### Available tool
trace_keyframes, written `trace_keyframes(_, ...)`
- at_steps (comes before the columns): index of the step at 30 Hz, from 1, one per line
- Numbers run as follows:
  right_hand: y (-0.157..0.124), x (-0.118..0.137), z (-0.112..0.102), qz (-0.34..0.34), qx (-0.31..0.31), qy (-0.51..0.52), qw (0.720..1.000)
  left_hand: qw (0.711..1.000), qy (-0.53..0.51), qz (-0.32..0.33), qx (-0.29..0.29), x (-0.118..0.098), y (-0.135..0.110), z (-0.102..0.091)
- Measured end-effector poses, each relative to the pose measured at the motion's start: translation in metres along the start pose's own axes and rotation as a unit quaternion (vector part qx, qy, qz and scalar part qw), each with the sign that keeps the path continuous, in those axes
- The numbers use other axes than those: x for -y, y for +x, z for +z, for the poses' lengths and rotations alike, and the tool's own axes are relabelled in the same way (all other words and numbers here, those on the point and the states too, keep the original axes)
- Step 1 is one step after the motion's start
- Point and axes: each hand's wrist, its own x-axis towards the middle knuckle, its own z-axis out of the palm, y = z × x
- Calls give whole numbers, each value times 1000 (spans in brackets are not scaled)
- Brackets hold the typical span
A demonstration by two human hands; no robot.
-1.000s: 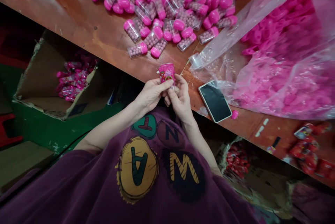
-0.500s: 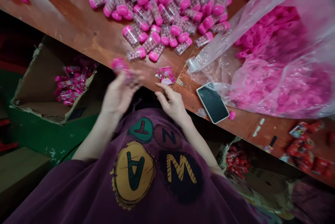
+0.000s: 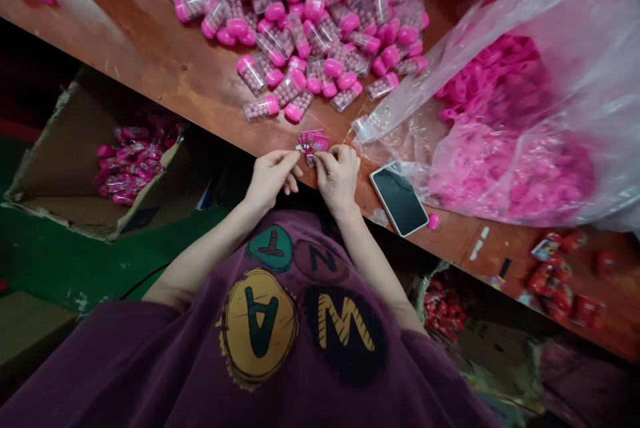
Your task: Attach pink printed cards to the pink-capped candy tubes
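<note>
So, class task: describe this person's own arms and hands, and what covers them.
The left hand and right hand are bare, without gloves, as are the forearms. The sleeves of the plum-purple top stop well up the arms.

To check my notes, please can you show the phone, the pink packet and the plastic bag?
Phone (image 3: 399, 200), head view, on its dark screen.
Pink packet (image 3: 315, 143), head view, on its printed front.
Plastic bag (image 3: 565, 35), head view, on its clear upper film.
</note>
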Motion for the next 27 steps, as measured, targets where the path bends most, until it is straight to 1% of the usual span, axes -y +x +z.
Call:
trace_keyframes(2, -3, -3, -3, -12, -17, 7, 1000, 1000, 23, 18, 12, -2, 8, 11)
trace_keyframes(4, -5, -5, -6, -21, -28, 22, 999, 999, 20, 6, 31, -6, 15, 15)
trace_keyframes(6, -4, -6, -7, -12, -51, 78, 996, 999, -5, -14, 42, -9, 20, 18)
trace_keyframes(7, -3, -5, -7, 4, -68, 132, 989, 999, -20, -18, 41, -10, 21, 20)
trace_keyframes(8, -1, -5, -6, 27, -86, 203, 975, 998, -35, -16, 41, -11, 22, 22)
trace_keyframes(9, 2, -4, -5, 53, -98, 283, 953, 998, -48, -10, 42, -10, 23, 24)
trace_keyframes(10, 5, -4, -4, 77, -96, 363, 924, 997, -60, -4, 40, -9, 23, 26)
trace_keyframes(12, 12, -3, -2, 109, -54, 484, 867, 997, -71, -7, 31, -5, 24, 30)
trace_keyframes(13, 15, -2, -2, 118, -26, 514, 849, 997, -68, -11, 19, -4, 24, 30)
trace_keyframes(14, 18, -2, -3, 124, -2, 518, 846, 998, -58, -14, 5, -2, 24, 30)
trace_keyframes(15, 20, -1, -5, 130, 14, 498, 857, 999, -43, -16, -8, -2, 25, 29)
trace_keyframes(16, 21, 0, -7, 135, 24, 453, 881, 999, -24, -17, -15, -2, 25, 26)
trace_keyframes(18, 23, 4, -13, 139, 52, 305, 941, 1000, 10, -20, -22, -6, 25, 20)
trace_keyframes(19, 23, 6, -17, 138, 76, 220, 963, 999, 18, -21, -31, -9, 24, 15)
trace_keyframes(20, 22, 9, -21, 138, 103, 141, 975, 999, 20, -19, -44, -12, 23, 11)
trace_keyframes(21, 22, 11, -24, 137, 126, 80, 979, 998, 15, -12, -58, -15, 22, 8)
trace_keyframes(22, 21, 13, -28, 135, 134, 40, 981, 998, 4, -2, -69, -18, 21, 4)
trace_keyframes(23, 20, 14, -30, 132, 120, 20, 984, 997, -14, 9, -72, -20, 21, 2)
trace_keyframes(25, 18, 15, -32, 119, 39, 40, 991, 997, -59, 19, -50, -23, 20, 1)
trace_keyframes(26, 18, 15, -31, 109, -5, 77, 991, 996, -80, 16, -32, -23, 20, 2)
trace_keyframes(27, 19, 15, -29, 99, -34, 134, 985, 995, -99, 10, -15, -22, 21, 4)
